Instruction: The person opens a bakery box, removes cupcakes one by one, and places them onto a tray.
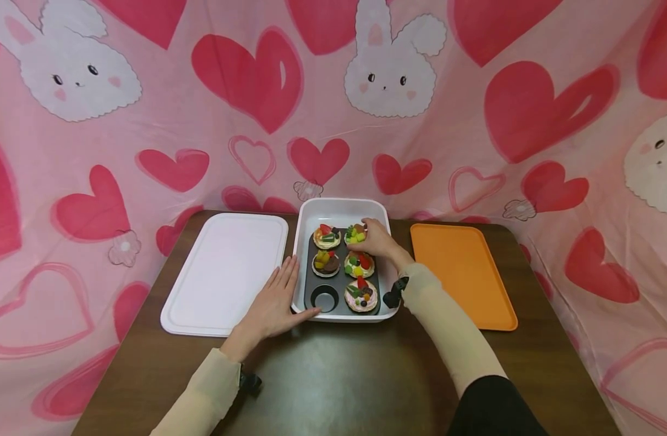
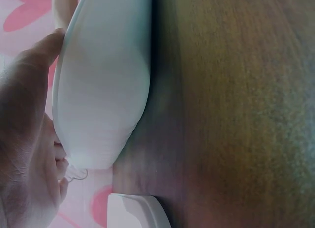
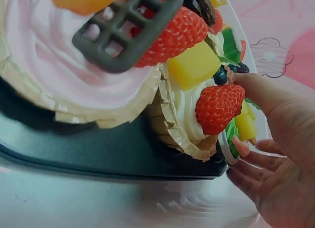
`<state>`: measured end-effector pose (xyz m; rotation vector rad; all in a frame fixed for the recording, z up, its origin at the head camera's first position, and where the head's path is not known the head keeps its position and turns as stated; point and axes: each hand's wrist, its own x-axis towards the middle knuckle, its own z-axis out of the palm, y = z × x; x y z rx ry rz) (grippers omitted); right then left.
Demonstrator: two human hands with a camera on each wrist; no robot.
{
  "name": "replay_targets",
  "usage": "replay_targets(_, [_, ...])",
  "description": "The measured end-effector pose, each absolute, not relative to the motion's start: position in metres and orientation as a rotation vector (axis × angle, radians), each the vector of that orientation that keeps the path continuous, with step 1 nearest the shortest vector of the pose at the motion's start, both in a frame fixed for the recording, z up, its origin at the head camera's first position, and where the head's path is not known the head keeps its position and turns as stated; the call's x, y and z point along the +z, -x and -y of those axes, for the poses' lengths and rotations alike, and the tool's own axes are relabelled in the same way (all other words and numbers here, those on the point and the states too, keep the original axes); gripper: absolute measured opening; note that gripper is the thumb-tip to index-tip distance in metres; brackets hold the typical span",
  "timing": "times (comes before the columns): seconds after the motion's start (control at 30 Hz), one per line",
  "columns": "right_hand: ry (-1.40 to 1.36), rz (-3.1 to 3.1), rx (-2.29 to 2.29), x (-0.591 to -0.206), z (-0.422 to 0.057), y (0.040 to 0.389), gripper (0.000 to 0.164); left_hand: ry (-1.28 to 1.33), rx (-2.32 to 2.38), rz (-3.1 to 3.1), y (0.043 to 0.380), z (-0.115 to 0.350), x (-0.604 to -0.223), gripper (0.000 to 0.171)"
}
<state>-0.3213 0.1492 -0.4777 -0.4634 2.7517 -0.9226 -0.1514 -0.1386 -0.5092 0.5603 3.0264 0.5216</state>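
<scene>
as the left hand (image 1: 276, 304) lies straight-fingered, the right hand (image 1: 381, 242) pinches a tart (image 1: 355, 234) between its fingers (image 3: 242, 182)

The white bin (image 1: 342, 210) looks smooth plastic, the table (image 1: 355, 375) glossy wood.

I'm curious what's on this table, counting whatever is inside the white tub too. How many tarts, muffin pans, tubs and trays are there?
Tarts: 5
Muffin pan: 1
White tub: 1
White tray: 1
Orange tray: 1
Total: 9
</scene>
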Motion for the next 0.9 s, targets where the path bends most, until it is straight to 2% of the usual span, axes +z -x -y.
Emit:
replay_targets(0.3, [0.416,-2.806,-0.886,-0.4795,-0.1448,0.3231,0.069,-0.543,0.529,-3.019,0.1512,0.1392,-0.5085,0.126])
replay_targets(0.47, [0.355,-2.810,-0.827,-0.4822,-0.1426,0.3275,0.071,-0.546,0.523,-3.011,0.1522,0.1391,-0.5087,0.126])
replay_targets(0.9, [0.361,-2.849,-0.754,-0.4826,-0.1395,0.3250,0.061,-0.538,0.545,-3.002,0.1516,0.1391,-0.5078,0.126])
